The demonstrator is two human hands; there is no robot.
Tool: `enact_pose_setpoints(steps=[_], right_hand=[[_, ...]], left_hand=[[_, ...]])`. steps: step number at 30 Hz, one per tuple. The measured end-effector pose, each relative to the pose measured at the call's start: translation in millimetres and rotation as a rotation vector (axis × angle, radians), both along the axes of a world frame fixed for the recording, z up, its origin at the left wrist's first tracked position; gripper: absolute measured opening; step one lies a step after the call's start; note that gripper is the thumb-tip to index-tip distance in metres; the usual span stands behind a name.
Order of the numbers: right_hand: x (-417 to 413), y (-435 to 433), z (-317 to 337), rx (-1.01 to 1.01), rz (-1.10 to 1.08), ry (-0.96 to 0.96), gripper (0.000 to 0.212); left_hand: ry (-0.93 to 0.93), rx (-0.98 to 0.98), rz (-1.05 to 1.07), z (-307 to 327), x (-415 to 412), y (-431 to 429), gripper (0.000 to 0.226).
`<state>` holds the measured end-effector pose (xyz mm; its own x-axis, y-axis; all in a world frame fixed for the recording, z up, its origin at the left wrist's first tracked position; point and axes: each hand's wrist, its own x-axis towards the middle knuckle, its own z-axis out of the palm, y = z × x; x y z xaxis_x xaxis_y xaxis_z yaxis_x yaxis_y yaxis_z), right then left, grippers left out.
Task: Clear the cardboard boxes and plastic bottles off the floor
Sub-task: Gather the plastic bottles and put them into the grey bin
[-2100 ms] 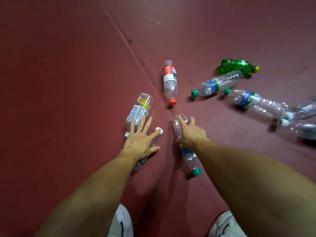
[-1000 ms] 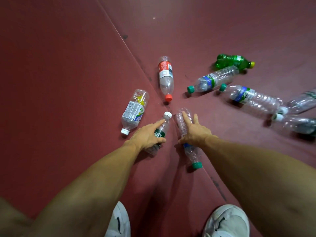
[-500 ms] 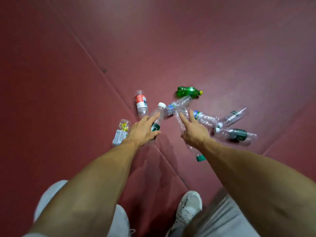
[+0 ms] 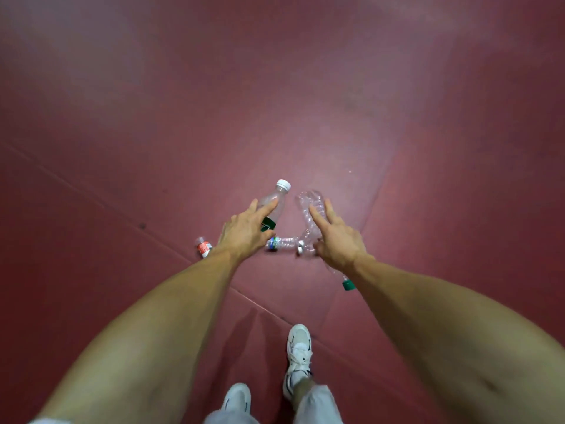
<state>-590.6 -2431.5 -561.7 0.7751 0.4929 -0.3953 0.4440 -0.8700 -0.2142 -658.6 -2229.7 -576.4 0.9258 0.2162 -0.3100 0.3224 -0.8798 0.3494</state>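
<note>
My left hand (image 4: 246, 231) grips a clear bottle with a white cap (image 4: 276, 198) and a dark green label, cap pointing up and away. My right hand (image 4: 334, 240) holds a crumpled clear bottle (image 4: 310, 211) whose green cap (image 4: 348, 284) sticks out below my wrist. Both bottles are lifted well above the red floor (image 4: 428, 133). Far below, between my hands, a clear bottle with a blue-green label (image 4: 282, 243) lies on the floor. A red-labelled bottle (image 4: 203, 246) lies left of my left wrist. My hands hide the other bottles.
My two white shoes (image 4: 299, 353) stand on the floor at the bottom centre, the left shoe (image 4: 237, 399) nearer the frame's edge. Thin seams cross the floor diagonally. No cardboard boxes are in view.
I have risen from a crouch: both hands lifted their bottles off the floor, and the remaining bottles now look small and far below. My feet came into view.
</note>
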Motion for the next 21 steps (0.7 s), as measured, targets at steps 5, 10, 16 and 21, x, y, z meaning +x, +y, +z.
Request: enact_pose_setpoints(steps=[5, 10, 16, 21], right_hand=[[-45.1, -77.5, 93.3, 0.009, -0.221, -0.153, 0.079], [-108.2, -167.3, 143.4, 0.000, -0.491, -0.244, 0.081], [-199.3, -291.1, 172.9, -0.007, -0.808, -0.286, 0.085], [-284.6, -409.0, 188.2, -0.024, -1.038, -0.311, 0.084]], left_hand=[[-0.133, 0.032, -0.287, 94.3, 9.0, -67.5, 0.071], [-0.239, 0.023, -0.586, 148.0, -3.9, -159.8, 0.070], [-0.282, 0.020, -0.895, 173.1, -33.3, -299.5, 0.069], [-0.310, -0.015, -1.104, 184.8, -78.3, -436.4, 0.066]])
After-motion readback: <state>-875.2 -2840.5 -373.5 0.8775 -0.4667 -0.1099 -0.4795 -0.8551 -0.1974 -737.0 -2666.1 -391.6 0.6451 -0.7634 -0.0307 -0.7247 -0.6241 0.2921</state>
